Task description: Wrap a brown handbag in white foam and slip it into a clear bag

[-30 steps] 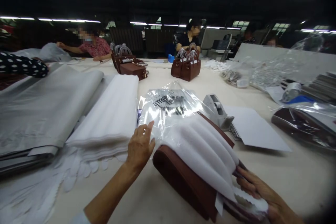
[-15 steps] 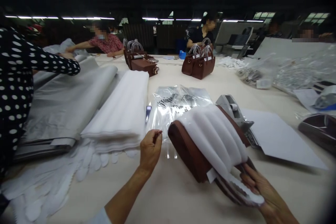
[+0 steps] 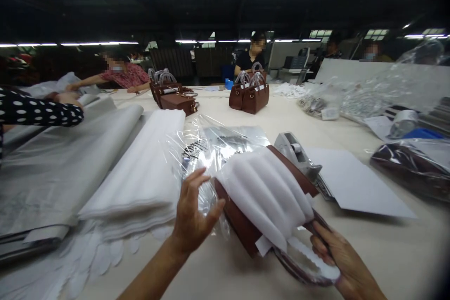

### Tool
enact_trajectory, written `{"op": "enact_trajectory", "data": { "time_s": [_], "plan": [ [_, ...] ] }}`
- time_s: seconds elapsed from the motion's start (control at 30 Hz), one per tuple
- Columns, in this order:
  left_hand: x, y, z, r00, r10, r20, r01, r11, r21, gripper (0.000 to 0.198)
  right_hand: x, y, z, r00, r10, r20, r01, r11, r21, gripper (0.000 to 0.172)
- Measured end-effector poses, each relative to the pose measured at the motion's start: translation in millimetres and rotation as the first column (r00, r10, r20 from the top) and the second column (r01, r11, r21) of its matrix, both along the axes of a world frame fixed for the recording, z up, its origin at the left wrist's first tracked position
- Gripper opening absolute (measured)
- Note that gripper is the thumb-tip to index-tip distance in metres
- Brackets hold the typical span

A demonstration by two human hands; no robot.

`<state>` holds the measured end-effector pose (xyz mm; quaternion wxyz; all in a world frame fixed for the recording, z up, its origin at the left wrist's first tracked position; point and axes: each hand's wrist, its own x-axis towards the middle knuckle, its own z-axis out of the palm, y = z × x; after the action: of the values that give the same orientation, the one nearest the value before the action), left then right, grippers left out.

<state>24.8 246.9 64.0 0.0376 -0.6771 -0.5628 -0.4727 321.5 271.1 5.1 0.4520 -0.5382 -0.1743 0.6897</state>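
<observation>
A brown handbag [image 3: 237,222] lies on its side on the table, with a white foam sheet [image 3: 263,187] draped over it. My right hand [image 3: 337,255] grips the bag's handles [image 3: 298,272], which point toward me. My left hand [image 3: 195,213] has its fingers spread beside the bag's left end, against or just in front of a clear plastic bag [image 3: 207,150] with dark lettering. Whether it touches the plastic I cannot tell. Part of the plastic bag lies beyond and left of the handbag; where its near edge runs is unclear.
Stacked white foam sheets [image 3: 137,164] and grey sheets [image 3: 70,159] lie left. A tape dispenser [image 3: 295,152] and white card [image 3: 355,183] sit right, near a plastic-wrapped bag [image 3: 415,166]. More brown handbags [image 3: 249,96] stand farther back. A co-worker's dotted sleeve [image 3: 42,110] reaches in at left.
My left hand has gone from closed fingers to spread ones. The clear plastic bag has lifted and spread leftward. My right hand still holds the handles, and the view has shifted right.
</observation>
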Motion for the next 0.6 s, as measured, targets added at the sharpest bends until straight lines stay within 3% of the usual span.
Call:
{"op": "enact_trajectory", "data": {
  "time_s": [0.1,0.2,0.3,0.37,0.5,0.6],
  "plan": [
    [9,58,38.1,0.98,0.046,-0.194,-0.078,0.985,-0.156,0.074,-1,3,2.2,1.0,0.007,0.027,-0.008,1.0,0.017,0.045],
    [30,109,58.0,0.897,-0.077,-0.435,-0.077,0.942,-0.325,0.078,-3,5,4.9,0.999,0.014,0.033,-0.015,1.0,0.018,0.043],
    [51,141,60.1,0.866,-0.248,-0.434,-0.021,0.849,-0.528,0.058,-3,7,7.7,0.998,0.044,0.036,-0.045,0.998,0.036,0.044],
    [59,155,56.3,0.878,-0.29,-0.38,0.009,0.804,-0.594,0.051,-1,10,9.1,0.996,0.066,0.055,-0.068,0.997,0.047,0.048],
    [56,171,47.3,0.909,-0.26,-0.325,0.034,0.825,-0.564,0.024,2,12,13.3,0.992,0.09,0.083,-0.095,0.994,0.058,0.056],
    [51,174,47.1,0.929,-0.204,-0.308,0.023,0.864,-0.503,0.022,0,10,21.9,0.983,0.129,0.134,-0.139,0.988,0.069,0.064]
  ]
}}
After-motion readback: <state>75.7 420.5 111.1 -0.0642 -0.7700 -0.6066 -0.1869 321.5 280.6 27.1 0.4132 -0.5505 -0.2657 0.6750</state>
